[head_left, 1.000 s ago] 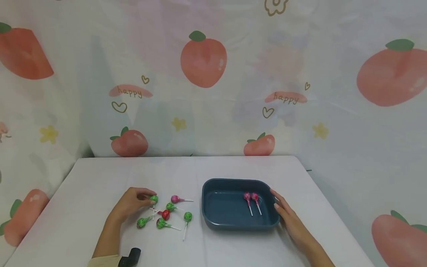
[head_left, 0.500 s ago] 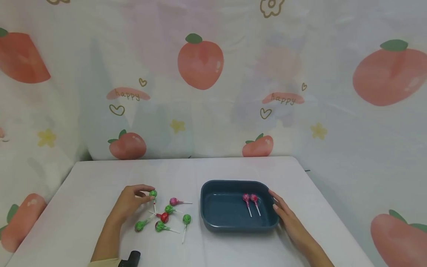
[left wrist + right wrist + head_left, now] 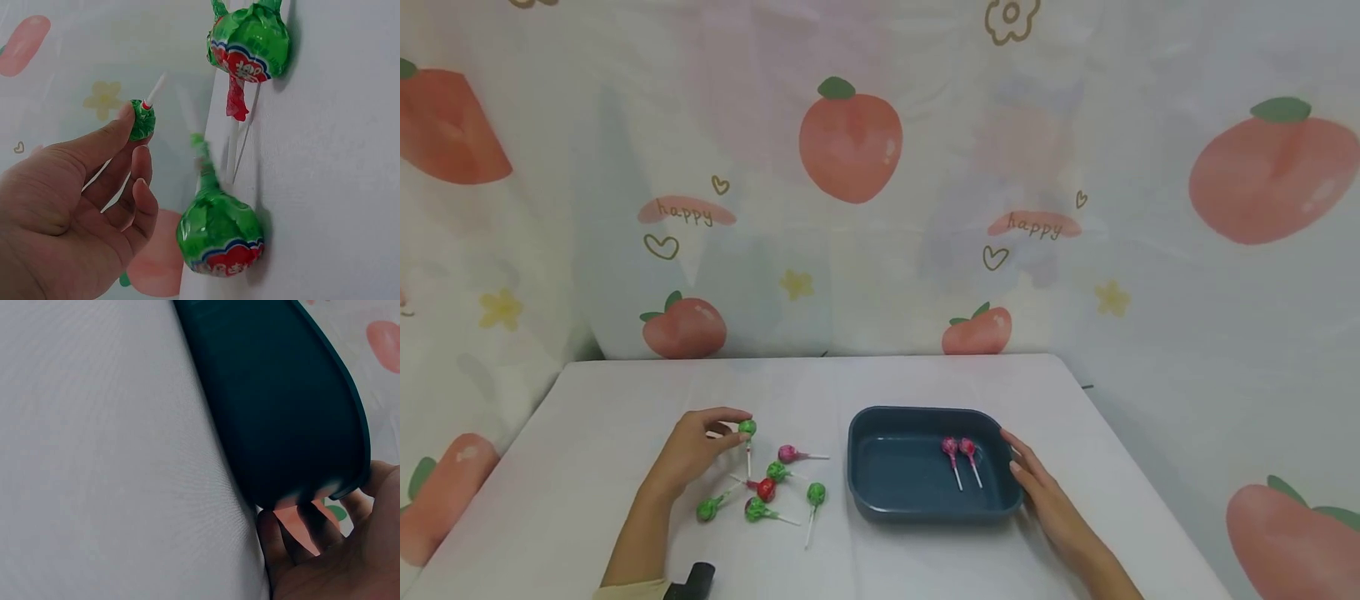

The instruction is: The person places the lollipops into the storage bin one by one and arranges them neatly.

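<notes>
In the head view my left hand (image 3: 696, 450) pinches a green-wrapped lollipop (image 3: 747, 427) by its head, white stick pointing down. The left wrist view shows that lollipop (image 3: 142, 122) between thumb and fingertips. Below it lie several green lollipops (image 3: 816, 493), a red lollipop (image 3: 766, 489) and a pink lollipop (image 3: 787, 453) on the white table. To the right stands a dark blue rectangular tray (image 3: 936, 510). Two pink lollipops (image 3: 950, 447) lie inside it, near its right end. My right hand (image 3: 1052, 504) touches the tray's right end with fairly straight fingers.
White cloth covers the table (image 3: 632, 400), which ends at a back edge against a peach-print curtain (image 3: 895, 275). A black wrist device (image 3: 692, 581) sits at the left sleeve. The tray's walls rise above the tabletop.
My left hand has lifted the green lollipop slightly, and its stick now hangs down in sight. The right hand stays at the tray. The whole view has shifted slightly.
</notes>
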### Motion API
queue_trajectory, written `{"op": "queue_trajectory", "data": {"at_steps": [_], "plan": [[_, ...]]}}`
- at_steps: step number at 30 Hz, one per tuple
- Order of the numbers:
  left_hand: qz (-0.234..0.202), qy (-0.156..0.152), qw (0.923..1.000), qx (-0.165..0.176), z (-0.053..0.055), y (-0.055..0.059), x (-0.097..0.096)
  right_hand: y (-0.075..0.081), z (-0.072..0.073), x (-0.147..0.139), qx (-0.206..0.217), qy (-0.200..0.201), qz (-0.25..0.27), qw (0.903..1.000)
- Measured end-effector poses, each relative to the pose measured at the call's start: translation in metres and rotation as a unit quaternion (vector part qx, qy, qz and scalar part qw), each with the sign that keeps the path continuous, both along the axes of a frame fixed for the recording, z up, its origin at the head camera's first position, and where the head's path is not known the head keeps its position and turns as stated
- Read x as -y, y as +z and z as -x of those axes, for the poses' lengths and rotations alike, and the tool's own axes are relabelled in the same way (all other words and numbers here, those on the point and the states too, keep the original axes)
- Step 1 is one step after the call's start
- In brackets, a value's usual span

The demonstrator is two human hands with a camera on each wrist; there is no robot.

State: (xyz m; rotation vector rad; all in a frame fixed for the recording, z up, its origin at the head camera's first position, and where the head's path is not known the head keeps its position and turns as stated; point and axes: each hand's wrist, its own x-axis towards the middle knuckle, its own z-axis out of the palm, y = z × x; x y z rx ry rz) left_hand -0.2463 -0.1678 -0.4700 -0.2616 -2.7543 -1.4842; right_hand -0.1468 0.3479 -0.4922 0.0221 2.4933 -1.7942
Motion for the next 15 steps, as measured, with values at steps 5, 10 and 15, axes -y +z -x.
{"op": "queue_trajectory", "data": {"at_steps": [5,10,15], "plan": [[0.000,-0.015,0.9998,-0.009,0.002,0.000,-0.007,-0.002,-0.002,0.000,0.001,-0.004,0.002,1.0000],[-0.001,-0.029,0.9995,-0.012,0.004,0.001,-0.015,-0.002,-0.001,0.000,0.003,-0.002,0.005,1.0000],[-0.012,-0.040,0.9991,-0.010,0.008,0.002,-0.024,-0.003,-0.001,0.000,-0.009,0.002,0.003,1.0000]]}}
